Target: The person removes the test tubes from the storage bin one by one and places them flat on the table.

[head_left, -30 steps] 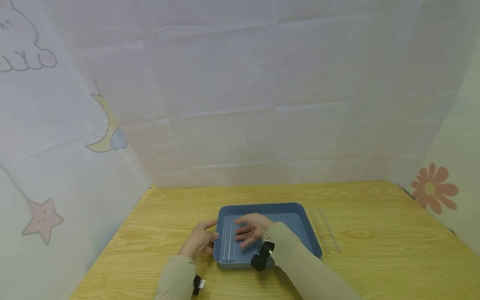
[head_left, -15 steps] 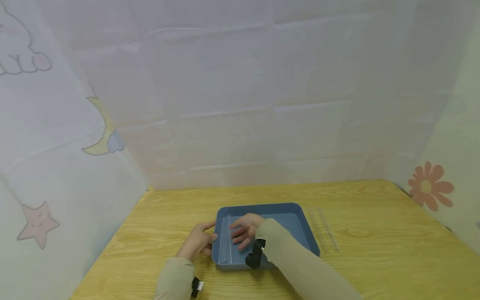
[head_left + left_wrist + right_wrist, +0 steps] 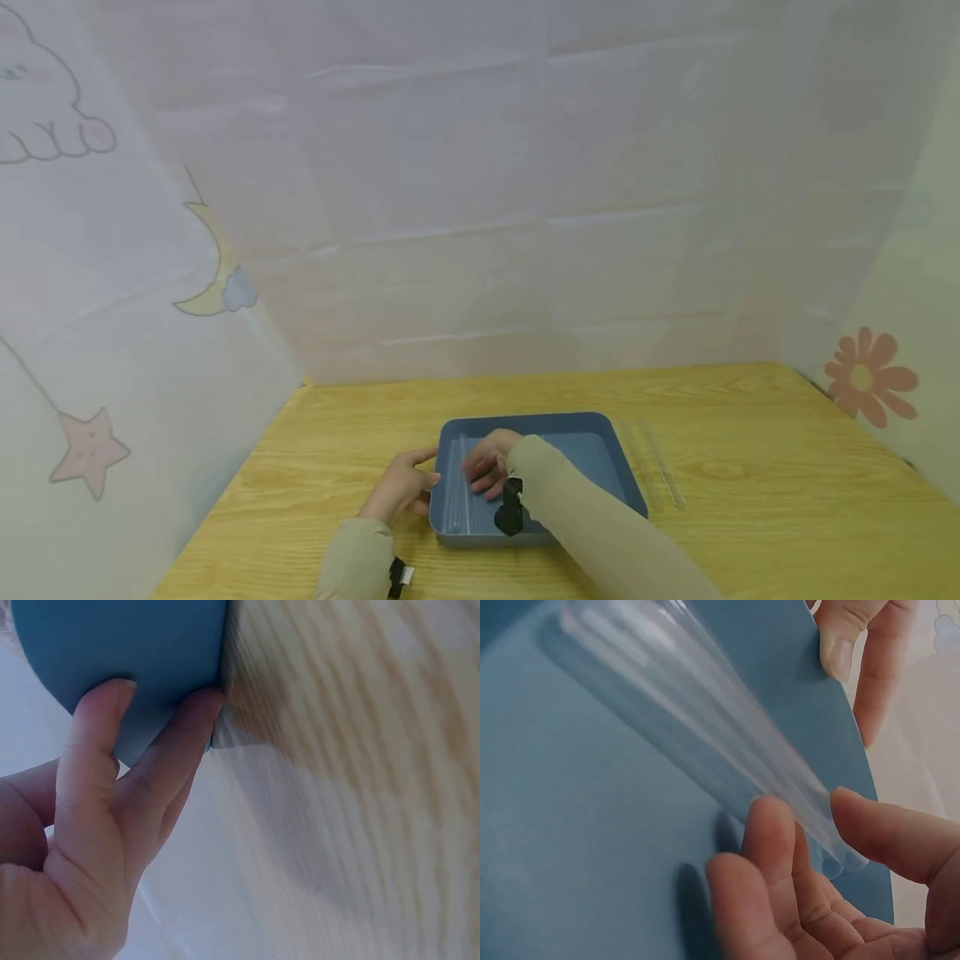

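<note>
A blue rectangular tray [image 3: 585, 450] sits on the wooden table. Several clear tubes [image 3: 455, 492] lie side by side along its left wall. My left hand [image 3: 401, 486] grips this wall, its thumb at the rim [image 3: 859, 712] and fingers [image 3: 169, 742] against the outside. Over the tray floor, my right hand [image 3: 491, 467] hovers close beside the tubes, fingers loosely bent and spread. In the right wrist view, its thumb and fingertips [image 3: 769, 825] appear on either side of the tubes' far ends. The right forearm hides part of the tray's front edge.
Two more clear tubes [image 3: 660, 462] lie on the table [image 3: 750, 467] right of the tray. White sheets with printed pictures hang behind the table and at both sides. Both wrists wear black camera straps [image 3: 510, 508].
My right hand has shifted slightly left toward the tubes, and its spread fingers have drawn closer together. The left hand stays at the tray's left wall.
</note>
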Motion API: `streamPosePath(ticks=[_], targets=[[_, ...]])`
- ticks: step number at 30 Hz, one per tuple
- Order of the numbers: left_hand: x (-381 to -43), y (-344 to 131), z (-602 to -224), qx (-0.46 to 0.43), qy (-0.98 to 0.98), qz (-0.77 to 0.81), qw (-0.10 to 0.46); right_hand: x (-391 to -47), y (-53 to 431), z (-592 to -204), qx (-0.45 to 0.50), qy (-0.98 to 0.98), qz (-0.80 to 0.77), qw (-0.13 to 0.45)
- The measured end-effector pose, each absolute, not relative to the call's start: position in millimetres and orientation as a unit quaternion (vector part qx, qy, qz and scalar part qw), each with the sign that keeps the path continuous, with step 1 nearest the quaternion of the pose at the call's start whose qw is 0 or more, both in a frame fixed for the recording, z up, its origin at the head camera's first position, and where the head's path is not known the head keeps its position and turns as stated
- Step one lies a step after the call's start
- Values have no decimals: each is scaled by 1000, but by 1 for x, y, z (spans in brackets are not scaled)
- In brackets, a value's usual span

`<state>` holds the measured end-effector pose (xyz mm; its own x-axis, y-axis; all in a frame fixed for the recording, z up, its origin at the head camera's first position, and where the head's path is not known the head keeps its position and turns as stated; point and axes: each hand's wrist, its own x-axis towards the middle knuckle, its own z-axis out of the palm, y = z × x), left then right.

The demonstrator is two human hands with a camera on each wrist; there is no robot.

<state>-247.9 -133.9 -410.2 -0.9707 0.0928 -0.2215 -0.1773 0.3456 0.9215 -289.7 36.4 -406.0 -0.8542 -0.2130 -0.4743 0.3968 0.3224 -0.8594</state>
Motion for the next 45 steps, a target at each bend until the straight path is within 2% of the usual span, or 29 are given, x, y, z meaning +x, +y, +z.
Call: streamPosePath(ticks=[25,45], targets=[[-247,-135,-415,-35,816,566,117,-300,64,-411,74,649,-706,271],[-247,-131,-411,-37,817,564,111,-295,108,-404,57,658,-707,254]])
